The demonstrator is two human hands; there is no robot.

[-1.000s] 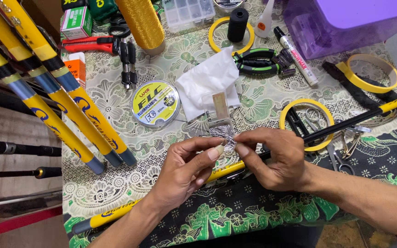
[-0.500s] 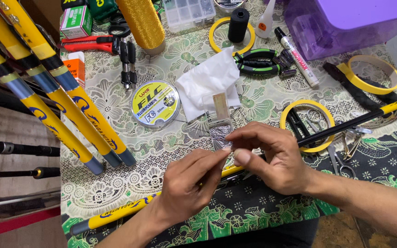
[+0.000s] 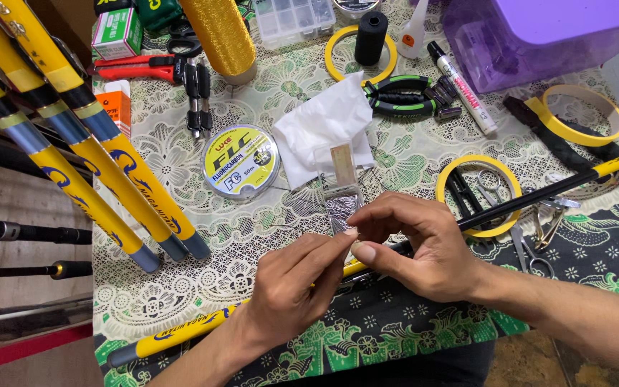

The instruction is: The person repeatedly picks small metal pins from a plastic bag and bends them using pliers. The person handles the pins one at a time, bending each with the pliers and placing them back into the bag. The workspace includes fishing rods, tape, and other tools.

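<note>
A long yellow-and-black fishing rod lies stiff across the near counter, under both hands. Left hand and right hand meet fingertip to fingertip, pinching what looks like a small, thin, crinkly foil strip, light and easily torn, best held by its edges.

Your hands meet over a bare patch of worktop, open to your left front. Ahead, the foil, tissue and line spool crowd the way. Yellow rods slant across the left; a tape ring and scissors block the right, just beside the black rod.
</note>
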